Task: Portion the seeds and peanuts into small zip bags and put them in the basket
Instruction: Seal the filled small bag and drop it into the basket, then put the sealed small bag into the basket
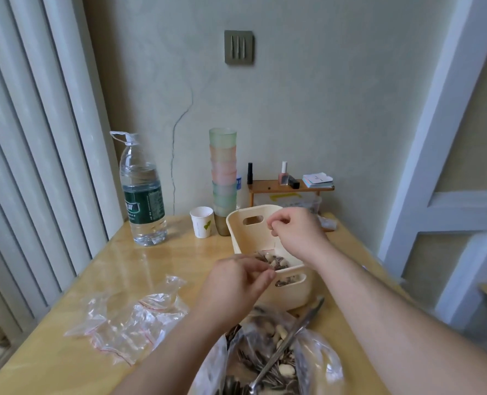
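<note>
A cream plastic basket point(246, 233) with handle slots stands on the wooden table. Over and inside it is a small clear zip bag point(273, 261) filled with seeds and peanuts, its red zip line faintly visible. My right hand point(295, 233) is above the basket's far part, fingertips pinched on the bag's top edge. At the basket's near rim, my left hand point(236, 286) pinches the bag's other end. A large open plastic bag of seeds and peanuts point(265, 363) lies at the front, with a metal spoon point(293, 336) stuck in it.
A heap of empty small zip bags point(134, 317) lies front left on the table point(94, 280). Behind stand a water bottle point(142, 195), a paper cup point(202, 222), a stack of coloured cups point(223, 172) and a low wooden shelf point(290, 186) with cosmetics. A wall is close behind.
</note>
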### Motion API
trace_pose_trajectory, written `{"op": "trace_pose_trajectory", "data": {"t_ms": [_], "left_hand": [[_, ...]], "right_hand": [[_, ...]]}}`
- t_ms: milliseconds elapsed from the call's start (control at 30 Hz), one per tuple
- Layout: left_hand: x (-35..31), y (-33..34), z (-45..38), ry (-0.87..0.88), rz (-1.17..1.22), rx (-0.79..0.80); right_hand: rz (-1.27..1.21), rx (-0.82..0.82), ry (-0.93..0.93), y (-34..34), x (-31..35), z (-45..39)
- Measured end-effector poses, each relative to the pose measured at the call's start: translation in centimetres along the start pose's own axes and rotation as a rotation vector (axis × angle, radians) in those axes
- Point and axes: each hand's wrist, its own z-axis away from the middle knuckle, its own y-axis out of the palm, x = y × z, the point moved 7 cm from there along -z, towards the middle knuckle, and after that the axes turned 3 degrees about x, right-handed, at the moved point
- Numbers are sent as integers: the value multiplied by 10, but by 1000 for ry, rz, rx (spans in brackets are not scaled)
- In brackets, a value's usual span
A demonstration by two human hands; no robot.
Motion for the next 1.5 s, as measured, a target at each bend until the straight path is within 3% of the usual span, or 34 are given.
{"op": "trace_pose_trajectory", "data": {"t_ms": [167,367,533,800,1000,1233,1500], "left_hand": [[3,-19,13,-34,-7,71],[49,-91,64,-168,-38,-84],[115,-89,109,-380,-367,92],[115,-32,129,-163,-659,341],[118,-46,147,-342,-518,21],[103,-48,147,-356,-441,218],[121,-75,151,-291,-318,77]], "right_hand": [[-97,-166,-216,-8,22,75],[-43,94,-272,65,4,140],[-27,49,-318,78,-5,154],[19,69,-383,89,-8,168],[-27,99,-363,92,-10,169],[-39,109,-299,86,-17,166],[2,149,-277,90,-15,167]]}}
